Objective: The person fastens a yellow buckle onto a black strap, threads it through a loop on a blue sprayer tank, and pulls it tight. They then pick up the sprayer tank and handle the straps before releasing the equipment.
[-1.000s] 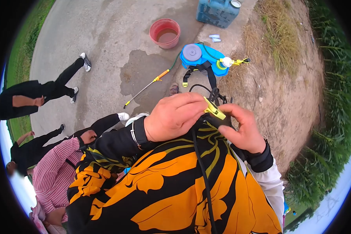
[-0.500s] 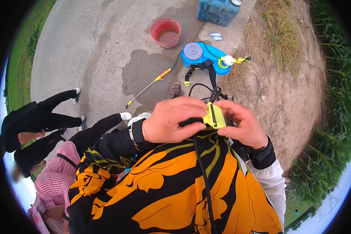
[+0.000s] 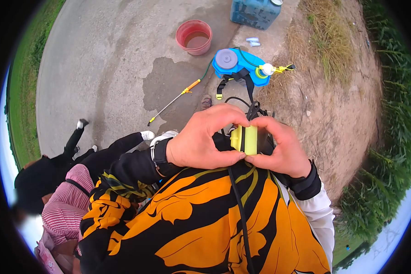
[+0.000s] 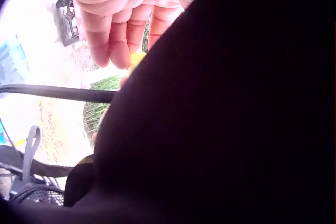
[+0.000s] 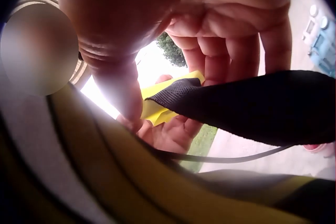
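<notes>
A yellow buckle [image 3: 250, 140] with a black webbing strap [image 5: 220, 103] threaded through it is held in front of the patterned garment. My left hand [image 3: 205, 139] comes in from the left and pinches the buckle between thumb and forefinger. Opposite it, my right hand [image 3: 283, 148] pinches the other side, so the thumb tips nearly meet at the near edge. In the right wrist view the strap runs from the buckle [image 5: 157, 111] towards the right. A dark sleeve covers most of the left wrist view, leaving only a bit of yellow by the fingers [image 4: 119, 50].
Ahead on the ground stands a blue backpack sprayer [image 3: 242, 65] with its spray lance [image 3: 171, 104] lying left. Beyond it are a red bucket [image 3: 182, 39] of brownish liquid, a blue jerrycan [image 3: 255, 16] and small bottles [image 3: 254, 42]. People stand close on the left.
The buckle has turned from edge-on to face up between my hands. Both hands have closed in around it, thumbs now almost together. People at the left have shifted.
</notes>
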`<move>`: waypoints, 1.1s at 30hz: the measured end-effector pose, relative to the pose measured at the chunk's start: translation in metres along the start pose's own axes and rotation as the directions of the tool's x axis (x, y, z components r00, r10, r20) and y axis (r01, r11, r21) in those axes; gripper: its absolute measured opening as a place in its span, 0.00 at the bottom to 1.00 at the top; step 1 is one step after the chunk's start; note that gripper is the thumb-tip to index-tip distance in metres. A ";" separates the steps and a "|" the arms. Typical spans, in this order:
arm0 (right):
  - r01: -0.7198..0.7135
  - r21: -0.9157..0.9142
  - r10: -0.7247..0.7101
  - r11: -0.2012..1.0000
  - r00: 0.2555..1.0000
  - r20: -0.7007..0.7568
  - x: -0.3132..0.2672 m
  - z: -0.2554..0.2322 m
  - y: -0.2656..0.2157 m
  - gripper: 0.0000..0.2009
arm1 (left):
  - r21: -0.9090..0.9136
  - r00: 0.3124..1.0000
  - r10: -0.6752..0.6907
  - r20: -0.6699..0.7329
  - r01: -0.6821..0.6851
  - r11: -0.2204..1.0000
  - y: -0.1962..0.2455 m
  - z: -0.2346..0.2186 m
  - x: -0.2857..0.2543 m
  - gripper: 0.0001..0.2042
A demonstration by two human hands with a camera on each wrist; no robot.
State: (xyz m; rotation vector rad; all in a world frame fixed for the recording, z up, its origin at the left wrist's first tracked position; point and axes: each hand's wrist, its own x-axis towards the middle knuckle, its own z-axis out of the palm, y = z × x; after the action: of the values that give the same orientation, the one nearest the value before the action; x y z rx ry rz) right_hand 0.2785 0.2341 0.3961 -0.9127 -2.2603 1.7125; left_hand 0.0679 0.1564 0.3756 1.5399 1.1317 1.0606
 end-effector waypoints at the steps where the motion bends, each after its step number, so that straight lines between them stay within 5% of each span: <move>1: -0.001 -0.011 0.001 1.000 1.000 -0.013 0.000 0.000 0.000 0.25 | 0.000 1.000 -0.016 0.002 0.016 1.000 0.000 0.000 0.000 0.24; 15: 0.021 -0.089 -0.023 0.996 0.999 -0.025 -0.005 0.005 0.003 0.23 | 0.095 1.000 0.003 0.029 -0.006 0.995 0.011 -0.016 0.000 0.25; 22: 0.026 -0.004 -0.026 1.000 0.995 -0.100 -0.011 -0.001 0.015 0.26 | -0.348 0.984 -0.176 0.002 0.166 0.923 0.004 -0.035 -0.011 0.23; 25: 0.006 -0.025 -0.008 1.000 0.998 -0.068 -0.011 -0.002 0.014 0.27 | -0.368 0.977 -0.211 0.033 0.208 0.906 0.005 -0.035 -0.011 0.21; 29: 0.008 -0.046 -0.011 0.999 0.998 -0.068 -0.011 0.002 0.014 0.27 | -0.303 0.991 -0.131 -0.011 0.122 0.945 -0.001 -0.029 -0.015 0.21; 31: -0.029 0.086 0.038 0.996 0.994 -0.105 -0.009 0.009 0.009 0.26 | -0.284 0.989 -0.145 -0.013 0.135 0.949 0.000 -0.028 -0.016 0.21; 33: -0.002 0.131 0.017 0.991 0.994 -0.109 -0.008 0.013 0.007 0.24 | -0.117 0.995 -0.104 0.005 0.104 0.988 0.006 -0.031 -0.013 0.21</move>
State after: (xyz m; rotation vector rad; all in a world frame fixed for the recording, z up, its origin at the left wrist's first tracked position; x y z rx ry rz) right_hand 0.2814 0.2206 0.3869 -0.9654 -2.0514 1.7453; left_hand 0.0366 0.1481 0.3865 1.3737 1.1187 1.0387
